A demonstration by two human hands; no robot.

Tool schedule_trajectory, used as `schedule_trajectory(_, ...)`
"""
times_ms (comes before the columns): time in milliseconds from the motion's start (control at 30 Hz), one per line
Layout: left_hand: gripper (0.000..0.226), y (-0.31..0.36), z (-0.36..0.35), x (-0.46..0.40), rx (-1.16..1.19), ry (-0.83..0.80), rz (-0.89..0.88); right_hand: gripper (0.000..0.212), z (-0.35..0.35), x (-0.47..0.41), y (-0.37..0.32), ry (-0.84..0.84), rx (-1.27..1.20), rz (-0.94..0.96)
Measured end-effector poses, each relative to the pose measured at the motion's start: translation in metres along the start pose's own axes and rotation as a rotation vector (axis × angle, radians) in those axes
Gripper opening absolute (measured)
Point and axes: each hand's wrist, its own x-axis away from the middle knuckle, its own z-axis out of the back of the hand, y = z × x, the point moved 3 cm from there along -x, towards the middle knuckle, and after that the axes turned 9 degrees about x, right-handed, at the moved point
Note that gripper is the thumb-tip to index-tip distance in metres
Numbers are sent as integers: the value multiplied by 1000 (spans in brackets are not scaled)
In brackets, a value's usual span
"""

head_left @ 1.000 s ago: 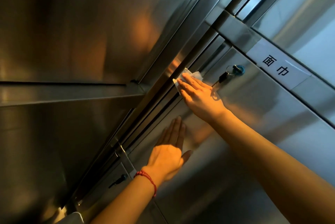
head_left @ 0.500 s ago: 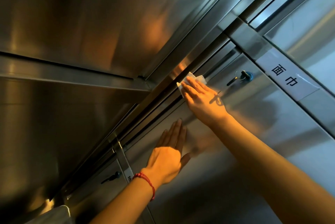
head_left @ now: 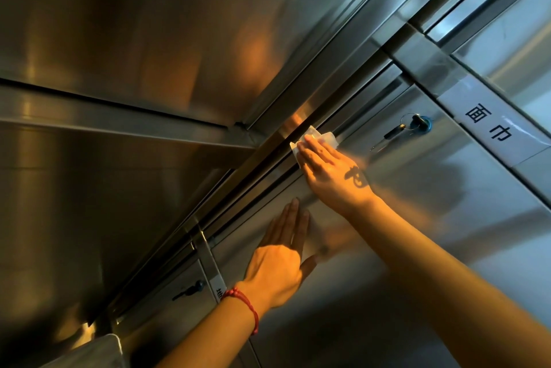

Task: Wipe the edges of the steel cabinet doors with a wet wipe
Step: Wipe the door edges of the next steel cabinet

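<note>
The steel cabinet door point(head_left: 447, 218) fills the right half of the view, seen at a steep tilt. My right hand point(head_left: 331, 172) presses a white wet wipe point(head_left: 323, 137) flat against the door's upper edge, beside the dark gap along the frame. Most of the wipe is hidden under my fingers. My left hand point(head_left: 280, 260), with a red string on its wrist, lies flat and open on the door face below the right hand, holding nothing.
A key with a ring point(head_left: 414, 124) sticks out of the door's blue lock, just right of the wipe. A white label with black characters point(head_left: 489, 126) is on the frame strip. A second lock point(head_left: 190, 288) sits on the lower door. Steel panels point(head_left: 119, 39) fill the left.
The right hand with the wipe has slid a little along the door edge toward the lock. The left hand stays flat on the door. The view has shifted slightly.
</note>
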Motion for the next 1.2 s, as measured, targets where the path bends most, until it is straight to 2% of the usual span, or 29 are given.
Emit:
schedule_trajectory(133,73,0,3,0,-4,-4,-17,42,3,-4,10,97,-54,-12)
schedule_trajectory(300,73,0,3,0,-21,-15,-12,48,2,-4,1,75,-102,-44)
schedule_trajectory(467,73,-1,4,0,-13,-10,-28,35,2,-2,2,103,-70,-18)
schedule_trajectory(700,72,-1,2,0,-37,-22,-5,39,1,1,-5,-6,-24,7)
schedule_trajectory(933,71,-5,-5,6,-35,-52,37,27,4,0,8,88,52,-24)
schedule_trajectory(1033,73,-4,-6,6,-28,-44,37,27,0,3,-3,51,48,-2)
schedule_trajectory(1100,73,-6,-6,5,-20,-44,31,38,-1,3,-6,12,23,5)
schedule_trajectory(1200,73,-9,-6,6,-27,-34,9,39,1,2,-5,-5,3,-33)
